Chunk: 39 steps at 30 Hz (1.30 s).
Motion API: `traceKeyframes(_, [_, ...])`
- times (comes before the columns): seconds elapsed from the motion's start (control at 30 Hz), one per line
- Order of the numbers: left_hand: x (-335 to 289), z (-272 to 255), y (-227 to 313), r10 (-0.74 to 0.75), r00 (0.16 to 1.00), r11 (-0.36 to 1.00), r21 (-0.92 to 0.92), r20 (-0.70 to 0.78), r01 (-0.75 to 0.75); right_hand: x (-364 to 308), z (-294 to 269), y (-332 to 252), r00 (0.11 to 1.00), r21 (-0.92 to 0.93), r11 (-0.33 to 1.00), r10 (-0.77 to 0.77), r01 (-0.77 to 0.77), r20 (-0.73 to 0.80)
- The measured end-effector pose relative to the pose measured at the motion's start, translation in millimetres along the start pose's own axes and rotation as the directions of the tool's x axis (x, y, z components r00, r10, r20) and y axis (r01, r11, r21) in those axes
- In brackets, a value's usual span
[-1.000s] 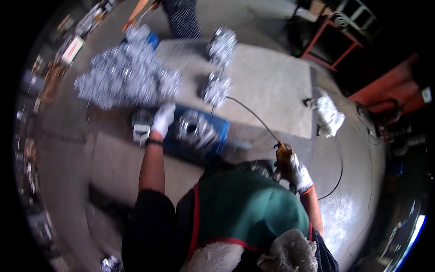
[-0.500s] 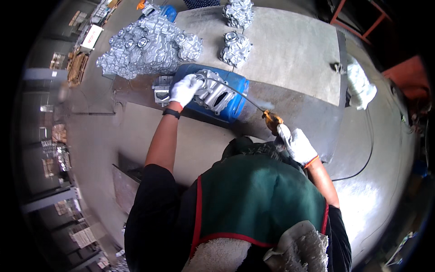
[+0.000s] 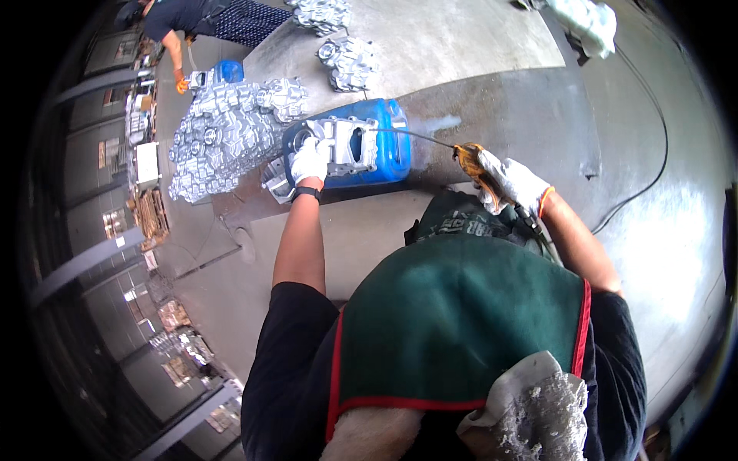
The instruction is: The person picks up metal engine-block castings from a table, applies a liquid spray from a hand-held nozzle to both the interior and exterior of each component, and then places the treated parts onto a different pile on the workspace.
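Note:
A silver metal casting with a round opening and a dark oblong opening lies on a blue plastic drum. My gloved left hand grips its left end, fingers bent by the round opening. In my gloved right hand is an orange-yellow hand tool with a long thin rod. The rod reaches left to the casting, its end at the dark opening; how far it goes in I cannot tell. Another silver casting, partly hidden, sits beside the drum near my left wrist.
A heap of silver castings stands at the left, and more castings stand on the grey sheet ahead. A co-worker works at the far left. A dark hose curves across the right floor beside a white sack.
The casting has turned on the drum. My left hand has moved from near the rod's tip to the casting's left end. The rod has swung to the dark opening; the view has shifted.

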<state>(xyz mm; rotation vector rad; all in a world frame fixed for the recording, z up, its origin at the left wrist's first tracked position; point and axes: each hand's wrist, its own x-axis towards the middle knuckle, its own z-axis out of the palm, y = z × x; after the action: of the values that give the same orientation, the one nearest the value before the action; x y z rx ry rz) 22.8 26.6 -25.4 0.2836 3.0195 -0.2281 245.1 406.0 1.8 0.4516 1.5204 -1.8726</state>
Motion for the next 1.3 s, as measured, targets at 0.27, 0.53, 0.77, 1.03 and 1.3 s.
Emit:
traceKeyframes(0.27, [-1, -9, 8, -0.059, 0.995, 0.998, -0.019, 0.080, 0.061, 30, 5, 38, 0.987, 0.214, 0.965, 0.160, -0.152, -0.019])
traceKeyframes(0.53, [1, -6, 8, -0.015, 0.999, 1.000, -0.021, 0.034, 0.015, 55, 6, 51, 0.993, 0.603, 0.791, 0.036, -0.099, 0.115])
traceKeyframes(0.77, [1, -12, 15, -0.075, 0.993, 0.997, -0.006, 0.089, 0.075, 76, 6, 54, 0.990, 0.639, 0.758, 0.066, -0.130, 0.122])
traceKeyframes(1.03, [-1, -9, 12, -0.051, 0.997, 0.999, 0.014, 0.050, 0.050, 95, 12, 56, 0.982, 0.653, 0.740, 0.055, -0.162, 0.181])
traceKeyframes(1.3, [0, -7, 10, -0.037, 0.998, 0.999, 0.012, 0.045, 0.036, 89, 15, 53, 0.993, 0.645, 0.758, 0.029, -0.097, 0.116])
